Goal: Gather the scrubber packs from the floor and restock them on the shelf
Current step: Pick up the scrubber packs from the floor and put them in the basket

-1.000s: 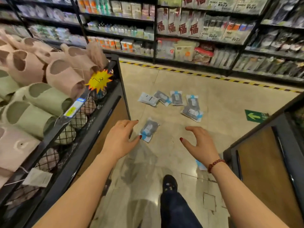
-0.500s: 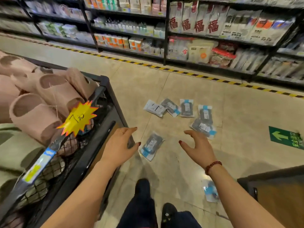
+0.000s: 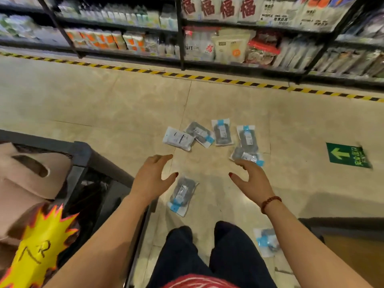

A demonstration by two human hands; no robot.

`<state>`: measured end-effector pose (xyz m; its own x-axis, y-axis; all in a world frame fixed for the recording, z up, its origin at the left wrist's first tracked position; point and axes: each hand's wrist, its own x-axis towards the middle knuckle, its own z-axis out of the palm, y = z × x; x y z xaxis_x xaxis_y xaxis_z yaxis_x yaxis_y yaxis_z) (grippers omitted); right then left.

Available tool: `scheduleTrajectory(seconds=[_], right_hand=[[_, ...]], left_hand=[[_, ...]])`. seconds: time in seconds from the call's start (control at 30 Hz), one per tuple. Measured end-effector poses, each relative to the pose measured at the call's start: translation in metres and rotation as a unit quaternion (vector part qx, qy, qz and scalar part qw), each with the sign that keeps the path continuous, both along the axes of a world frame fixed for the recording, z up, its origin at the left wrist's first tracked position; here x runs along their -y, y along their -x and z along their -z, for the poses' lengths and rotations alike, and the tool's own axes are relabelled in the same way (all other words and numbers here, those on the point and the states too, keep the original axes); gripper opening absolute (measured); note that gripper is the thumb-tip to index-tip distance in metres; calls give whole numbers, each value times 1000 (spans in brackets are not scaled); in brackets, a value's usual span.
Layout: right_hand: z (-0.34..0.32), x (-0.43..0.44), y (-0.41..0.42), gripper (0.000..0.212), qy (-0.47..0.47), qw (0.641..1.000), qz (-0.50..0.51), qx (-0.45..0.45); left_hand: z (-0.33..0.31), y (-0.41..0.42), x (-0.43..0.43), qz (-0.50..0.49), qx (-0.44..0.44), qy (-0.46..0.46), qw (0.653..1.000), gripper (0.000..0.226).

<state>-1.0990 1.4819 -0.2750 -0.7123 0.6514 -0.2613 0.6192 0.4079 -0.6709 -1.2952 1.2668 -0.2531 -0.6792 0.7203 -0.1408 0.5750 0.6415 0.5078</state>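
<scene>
Several scrubber packs lie on the beige floor: clear bags with grey pads and blue tags. The nearest pack point(image 3: 181, 193) lies between my hands. Further out sits a cluster: a white face-down pack point(image 3: 178, 138), a slanted pack point(image 3: 200, 134), an upright pack point(image 3: 222, 132) and two overlapping packs point(image 3: 247, 145). Another pack point(image 3: 267, 242) lies by my right forearm. My left hand point(image 3: 152, 177) hovers open just left of the nearest pack. My right hand point(image 3: 251, 179) hovers open to its right, fingertips near the overlapping packs. Neither hand holds anything.
A black wire bin point(image 3: 83, 154) of pink slippers with a yellow price star point(image 3: 39, 246) stands at my left. A dark display unit point(image 3: 342, 227) is at my right. Stocked shelves point(image 3: 228, 46) run behind a yellow-black floor stripe point(image 3: 207, 77). A green arrow sticker point(image 3: 348, 155) marks the floor.
The view has tilted down and closer to the floor. Both hands have dropped nearer the packs, still spread apart and holding nothing. My legs now show at the bottom.
</scene>
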Motion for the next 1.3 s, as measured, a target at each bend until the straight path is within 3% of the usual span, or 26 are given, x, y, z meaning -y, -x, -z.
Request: scheduleTrajectory(seconds=[0.3,0.4,0.47,0.63,0.8,0.97,1.13,1.3], right_hand=[[33,-159,24,39,62,998,31,10],[43,-231,31,27,71,997,21,10],[52,-277,33,21,74,997,29,9],[90,-366,34,38,103,993,43,36],[134,-415,51,40,124,988,62,64],[202,-448,75,45,121,988,33,86],[299,-480,97,43,179,977,76,90],[432,-504,105,53,233,960,102,121]], left_hand=[[35,24,-148,-6,30,34,999,59],[47,23,-209,-38,51,45,997,74],[57,21,-251,-43,78,66,994,71],[85,23,-338,-22,79,72,994,57],[123,45,-404,-12,106,61,992,65],[197,67,-453,10,154,98,983,57],[296,61,-480,4,219,161,962,58],[429,33,-510,-123,327,176,920,54]])
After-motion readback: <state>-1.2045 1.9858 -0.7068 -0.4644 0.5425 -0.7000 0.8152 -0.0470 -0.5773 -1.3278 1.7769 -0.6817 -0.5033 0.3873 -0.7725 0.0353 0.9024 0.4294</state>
